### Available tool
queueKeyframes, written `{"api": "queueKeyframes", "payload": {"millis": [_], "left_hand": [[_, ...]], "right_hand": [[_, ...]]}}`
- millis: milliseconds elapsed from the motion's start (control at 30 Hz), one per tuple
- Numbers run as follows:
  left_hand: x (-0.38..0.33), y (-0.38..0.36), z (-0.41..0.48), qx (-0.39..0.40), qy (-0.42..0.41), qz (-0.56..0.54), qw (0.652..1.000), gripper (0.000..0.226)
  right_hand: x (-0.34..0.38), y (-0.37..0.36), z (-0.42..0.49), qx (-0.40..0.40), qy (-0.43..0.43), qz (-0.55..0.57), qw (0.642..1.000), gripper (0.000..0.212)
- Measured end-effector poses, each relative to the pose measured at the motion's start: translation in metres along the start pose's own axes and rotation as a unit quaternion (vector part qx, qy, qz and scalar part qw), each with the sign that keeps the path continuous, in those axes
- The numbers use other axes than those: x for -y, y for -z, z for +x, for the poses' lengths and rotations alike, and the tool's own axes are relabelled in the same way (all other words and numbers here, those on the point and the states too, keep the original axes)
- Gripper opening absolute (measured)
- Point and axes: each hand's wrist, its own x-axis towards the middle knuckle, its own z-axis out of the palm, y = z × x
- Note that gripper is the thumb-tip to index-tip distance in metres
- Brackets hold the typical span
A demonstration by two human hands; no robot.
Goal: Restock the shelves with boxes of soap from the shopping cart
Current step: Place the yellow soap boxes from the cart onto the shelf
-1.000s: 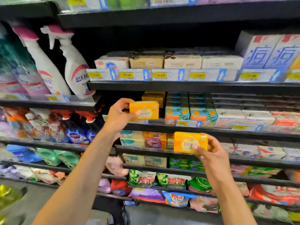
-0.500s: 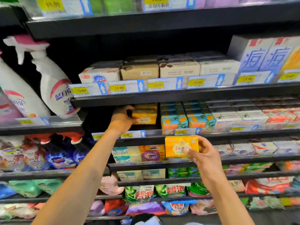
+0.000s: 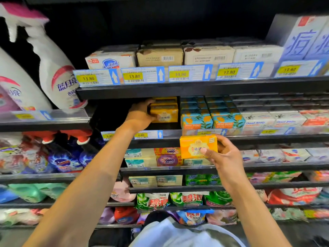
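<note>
Left grip (image 3: pixel 140 116) clasps a yellow soap box (image 3: pixel 165 114) on the dark shelf (image 3: pixel 160 143); right grip (image 3: pixel 226 155) holds a second box (image 3: pixel 193 148) below.

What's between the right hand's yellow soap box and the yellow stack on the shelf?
The left hand, gripping a yellow box at the stack's front. The right hand holds the second yellow box lower, before the price rail. Nothing else visible.
</note>
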Motion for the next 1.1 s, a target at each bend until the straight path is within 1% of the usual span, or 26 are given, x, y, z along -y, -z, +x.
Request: {"api": "queueKeyframes", "payload": {"millis": [67,200,267,300,333,367,400,433,467,500,533,600,700,733,767,800,867,900,933,967,1000,1100], "left_hand": [[0.002,-0.001,0.002,0.000,0.003,0.015,1.000,0.059],[0.000,0.002,-0.002,0.008,0.007,0.059,0.998,0.063],[-0.007,0.006,-0.015,-0.030,0.007,0.079,0.996,0.060],[-0.012,0.009,-0.024,-0.060,-0.005,0.063,0.996,0.053],[-0.018,0.012,-0.034,-0.078,-0.023,0.015,0.997,0.045],[-0.024,0.015,-0.046,-0.075,-0.042,-0.065,0.994,0.036],[-0.032,0.019,-0.059,-0.043,-0.051,-0.152,0.986,0.030],[-0.039,0.022,-0.070,0.010,-0.055,-0.226,0.972,0.027],[-0.045,0.025,-0.080,0.060,-0.057,-0.276,0.958,0.028],[-0.047,0.026,-0.086,0.091,-0.059,-0.299,0.948,0.031],[-0.049,0.027,-0.089,0.099,-0.060,-0.303,0.946,0.033],[-0.049,0.030,-0.089,0.072,-0.051,-0.308,0.947,0.028],[-0.046,0.037,-0.081,0.042,-0.027,-0.352,0.935,0.022],[-0.044,0.040,-0.077,0.036,-0.022,-0.361,0.932,0.023],[-0.042,0.044,-0.073,0.028,-0.013,-0.369,0.929,0.024],[-0.039,0.048,-0.068,0.020,-0.005,-0.379,0.925,0.024],[-0.032,0.051,-0.057,0.003,0.010,-0.375,0.927,0.024],[-0.029,0.051,-0.051,-0.005,0.015,-0.348,0.937,0.023],[-0.026,0.049,-0.047,-0.009,0.017,-0.310,0.950,0.023],[-0.023,0.045,-0.043,-0.007,0.022,-0.272,0.962,0.021],[-0.021,0.040,-0.041,-0.001,0.028,-0.239,0.970,0.020],[-0.017,0.029,-0.037,0.004,0.034,-0.179,0.983,0.020]], "right_hand": [[0.000,-0.002,0.003,0.005,0.002,-0.004,1.000,0.059],[-0.001,-0.011,0.008,0.004,0.013,-0.005,1.000,0.066],[0.002,-0.016,0.010,-0.001,0.026,-0.007,1.000,0.065],[0.003,-0.019,0.011,-0.002,0.033,-0.009,0.999,0.064],[0.005,-0.021,0.011,-0.001,0.039,-0.012,0.999,0.063],[0.007,-0.024,0.012,0.002,0.046,-0.014,0.999,0.063],[0.008,-0.027,0.013,0.006,0.056,-0.016,0.998,0.063],[0.010,-0.030,0.014,0.011,0.067,-0.017,0.998,0.063],[0.011,-0.033,0.015,0.017,0.079,-0.015,0.997,0.063],[0.011,-0.036,0.017,0.023,0.090,-0.013,0.996,0.062],[0.012,-0.040,0.017,0.028,0.102,-0.013,0.994,0.061],[0.013,-0.045,0.021,0.039,0.133,-0.042,0.990,0.059],[0.010,-0.047,0.026,0.063,0.193,-0.155,0.967,0.062],[0.007,-0.044,0.028,0.061,0.225,-0.200,0.952,0.063],[0.003,-0.039,0.031,0.055,0.266,-0.251,0.929,0.060],[-0.003,-0.034,0.034,0.054,0.314,-0.308,0.896,0.054],[-0.014,-0.023,0.044,0.085,0.405,-0.428,0.803,0.042],[-0.020,-0.019,0.050,0.107,0.436,-0.478,0.755,0.038],[-0.026,-0.015,0.056,0.124,0.456,-0.517,0.714,0.037],[-0.032,-0.014,0.060,0.133,0.468,-0.541,0.686,0.037],[-0.036,-0.013,0.063,0.135,0.477,-0.554,0.669,0.037],[-0.048,-0.010,0.064,0.136,0.489,-0.575,0.642,0.040]]}}
